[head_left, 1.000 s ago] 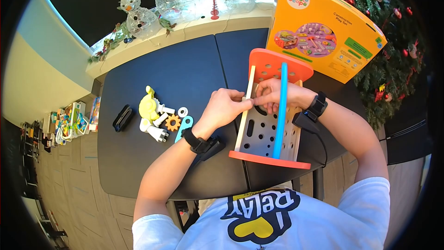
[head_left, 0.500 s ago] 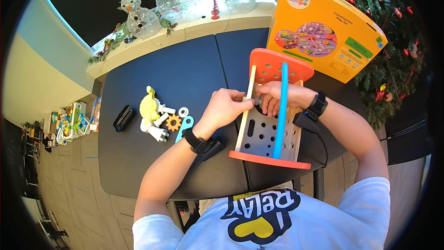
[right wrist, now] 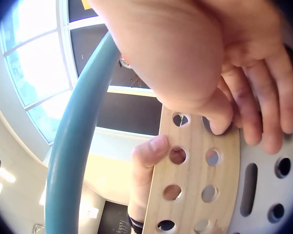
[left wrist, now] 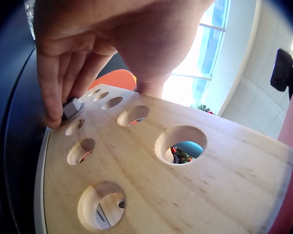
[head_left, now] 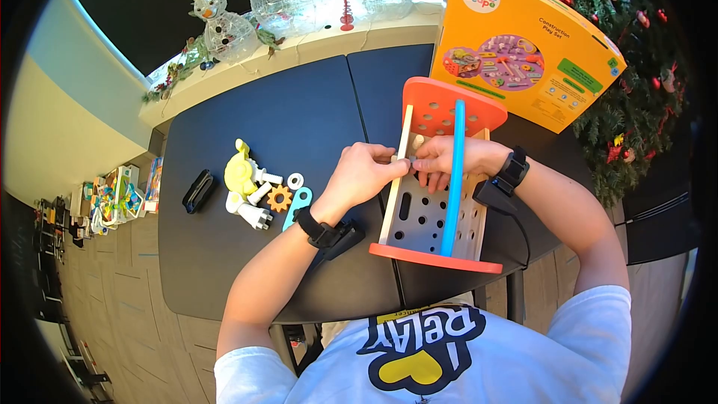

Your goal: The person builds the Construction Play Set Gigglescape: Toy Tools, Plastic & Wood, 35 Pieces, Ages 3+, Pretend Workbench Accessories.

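In the head view an open-topped toy toolbox has orange ends, perforated wooden sides and a blue handle. My left hand is at the left side panel, thumb over its top edge. In the left wrist view its fingers pinch the hexagonal head of a grey bolt against the panel's outer face. Inside the box, below the handle, my right hand has its thumb and fingers around the bolt's inner end, largely hidden by the thumb in the right wrist view.
Left of the toolbox lie a yellow toy piece, several white toy pieces, an orange gear, a white ring and a blue strip. A black case lies farther left. An orange box stands behind the toolbox.
My right hand's fingers have shifted about the bolt's inner end; the grey part seen there half a second ago is now covered by the thumb. My left hand has stayed in place.
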`<state>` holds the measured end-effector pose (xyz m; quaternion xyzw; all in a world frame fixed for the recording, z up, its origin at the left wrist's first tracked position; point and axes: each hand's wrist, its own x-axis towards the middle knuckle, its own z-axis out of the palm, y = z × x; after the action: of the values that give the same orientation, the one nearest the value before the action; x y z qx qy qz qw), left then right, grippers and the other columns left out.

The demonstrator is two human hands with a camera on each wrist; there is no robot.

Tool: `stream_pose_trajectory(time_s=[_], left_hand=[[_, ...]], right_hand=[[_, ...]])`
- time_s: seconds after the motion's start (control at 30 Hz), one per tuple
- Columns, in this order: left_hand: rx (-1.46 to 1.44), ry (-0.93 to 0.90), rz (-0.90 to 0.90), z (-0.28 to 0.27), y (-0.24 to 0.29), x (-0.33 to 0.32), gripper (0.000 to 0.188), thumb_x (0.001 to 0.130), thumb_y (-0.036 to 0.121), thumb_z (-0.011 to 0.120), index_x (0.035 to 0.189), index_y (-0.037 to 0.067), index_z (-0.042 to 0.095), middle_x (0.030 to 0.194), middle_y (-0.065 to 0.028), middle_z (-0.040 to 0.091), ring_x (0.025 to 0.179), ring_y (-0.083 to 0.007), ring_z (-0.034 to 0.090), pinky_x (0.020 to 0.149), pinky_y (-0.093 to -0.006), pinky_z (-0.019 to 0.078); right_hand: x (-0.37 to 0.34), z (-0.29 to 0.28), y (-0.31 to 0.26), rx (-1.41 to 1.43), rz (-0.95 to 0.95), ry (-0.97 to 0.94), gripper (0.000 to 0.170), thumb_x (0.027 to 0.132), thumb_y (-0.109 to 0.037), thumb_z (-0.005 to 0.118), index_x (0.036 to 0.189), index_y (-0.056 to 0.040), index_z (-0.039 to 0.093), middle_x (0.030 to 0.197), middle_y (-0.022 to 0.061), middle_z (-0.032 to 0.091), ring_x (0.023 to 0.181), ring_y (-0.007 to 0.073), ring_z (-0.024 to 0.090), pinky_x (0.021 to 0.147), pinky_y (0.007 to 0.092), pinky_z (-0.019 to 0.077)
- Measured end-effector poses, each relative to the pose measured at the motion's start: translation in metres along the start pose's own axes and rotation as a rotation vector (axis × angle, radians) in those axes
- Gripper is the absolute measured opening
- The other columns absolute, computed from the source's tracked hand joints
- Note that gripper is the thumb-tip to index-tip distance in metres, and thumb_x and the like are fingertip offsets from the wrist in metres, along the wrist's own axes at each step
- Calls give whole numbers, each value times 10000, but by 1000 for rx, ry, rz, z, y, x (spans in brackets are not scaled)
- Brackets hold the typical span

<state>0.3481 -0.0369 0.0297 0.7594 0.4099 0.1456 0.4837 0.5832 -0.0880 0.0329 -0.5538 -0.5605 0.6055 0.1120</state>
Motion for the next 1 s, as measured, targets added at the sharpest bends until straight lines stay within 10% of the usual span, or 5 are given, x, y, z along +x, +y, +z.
stream_pose_trajectory(time_s=[0.2, 0.5, 0.8, 1.0], left_hand=[[-23, -18, 6, -1, 3, -1, 487, 890, 359, 759, 1200, -16, 783, 1026, -185, 806, 974, -226, 774, 923, -341, 576], [11, -22, 3, -1, 3, 0, 479, 898, 355, 751, 1207, -10, 781, 1027, -186, 806, 975, -231, 774, 919, -345, 576], [35, -49, 14, -3, 7, -2, 472, 930, 334, 719, 1237, -23, 759, 1069, -205, 798, 1018, -258, 774, 938, -354, 573], [55, -52, 33, 0, 5, 0, 483, 959, 322, 681, 1286, -31, 724, 1110, -221, 790, 1042, -287, 774, 944, -366, 575]], right_hand=[[-3, -2, -5, 143, 129, 36, 559, 1140, -475, 381, 1115, 27, 625, 941, 161, 741, 844, 239, 771, 730, 350, 640], [-6, 2, -11, 94, 7, 175, 341, 980, -183, 765, 1137, 84, 622, 915, 173, 752, 732, 229, 779, 659, 310, 634], [2, -1, -3, 106, 99, 89, 513, 1125, -456, 478, 1194, 28, 633, 986, 150, 757, 871, 221, 781, 714, 308, 634], [0, 2, 0, 28, -56, 136, 452, 1048, -342, 677, 1190, 84, 617, 1013, 188, 761, 842, 224, 783, 720, 309, 636]])
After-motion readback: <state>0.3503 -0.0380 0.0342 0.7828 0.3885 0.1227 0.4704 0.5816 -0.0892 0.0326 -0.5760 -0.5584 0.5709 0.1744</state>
